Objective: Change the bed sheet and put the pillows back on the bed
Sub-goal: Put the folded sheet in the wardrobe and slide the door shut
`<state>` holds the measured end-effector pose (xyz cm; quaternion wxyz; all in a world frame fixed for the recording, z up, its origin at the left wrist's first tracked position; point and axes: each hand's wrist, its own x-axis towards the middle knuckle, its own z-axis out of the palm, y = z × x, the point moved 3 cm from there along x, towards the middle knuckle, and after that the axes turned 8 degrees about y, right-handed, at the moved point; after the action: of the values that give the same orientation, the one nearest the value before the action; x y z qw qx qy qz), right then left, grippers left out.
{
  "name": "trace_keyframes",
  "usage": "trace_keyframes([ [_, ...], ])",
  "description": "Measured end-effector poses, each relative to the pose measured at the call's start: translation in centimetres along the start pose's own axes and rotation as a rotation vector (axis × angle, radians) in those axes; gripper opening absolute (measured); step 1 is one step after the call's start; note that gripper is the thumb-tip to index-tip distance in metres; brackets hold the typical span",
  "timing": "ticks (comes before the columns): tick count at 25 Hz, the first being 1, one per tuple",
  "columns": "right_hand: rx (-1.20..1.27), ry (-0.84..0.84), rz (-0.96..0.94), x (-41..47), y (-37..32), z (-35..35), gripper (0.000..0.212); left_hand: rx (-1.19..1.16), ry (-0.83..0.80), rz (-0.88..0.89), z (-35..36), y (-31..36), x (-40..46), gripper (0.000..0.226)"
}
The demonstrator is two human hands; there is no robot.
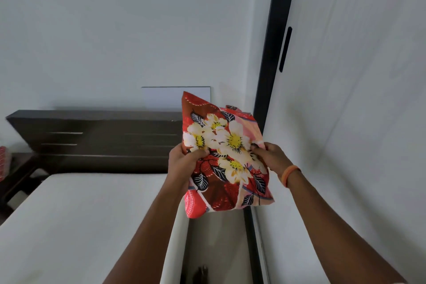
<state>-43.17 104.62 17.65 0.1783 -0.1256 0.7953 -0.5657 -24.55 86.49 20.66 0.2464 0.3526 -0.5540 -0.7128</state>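
Folded floral bed sheet (224, 152) gripped by left hand (184, 163) and right hand (270, 157); mattress (80, 214) bare. Next: unfold, spread.

A: Any words, brands or numbers to read here?

B: None. The folded cloth (227, 154) carries only a printed pattern of flowers and leaves, no lettering.

A: And the red item at the far left edge (2, 157)?

B: Patterned too, but too small to make out any text.
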Motion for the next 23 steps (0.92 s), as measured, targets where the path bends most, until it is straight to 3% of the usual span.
trace_keyframes([
  [5,-0.439,0.141,-0.07,17.4,-3.2,-0.5,0.044,0.081,-0.069,0.027,8.4,1.8,16.4,0.03],
  [9,-1.257,0.408,-0.294,28.8,-9.0,-2.6,0.052,0.203,-0.13,0.034,14.9,4.3,26.9,0.029],
  [14,-1.979,0.466,-0.458,39.0,-13.1,-6.6,0.056,0.369,-0.133,0.08,20.9,5.8,35.1,0.027],
  [17,-2.095,0.439,-0.465,42.6,-15.1,-7.5,0.044,0.416,-0.144,0.115,23.8,6.3,37.9,0.032],
  [20,-2.031,0.417,-0.486,44.6,-16.5,-7.4,0.021,0.446,-0.136,0.133,26.0,7.2,40.1,0.031],
  [23,-1.974,0.402,-0.457,44.9,-16.6,-7.2,0.012,0.463,-0.163,0.187,27.7,8.3,41.5,0.035],
])
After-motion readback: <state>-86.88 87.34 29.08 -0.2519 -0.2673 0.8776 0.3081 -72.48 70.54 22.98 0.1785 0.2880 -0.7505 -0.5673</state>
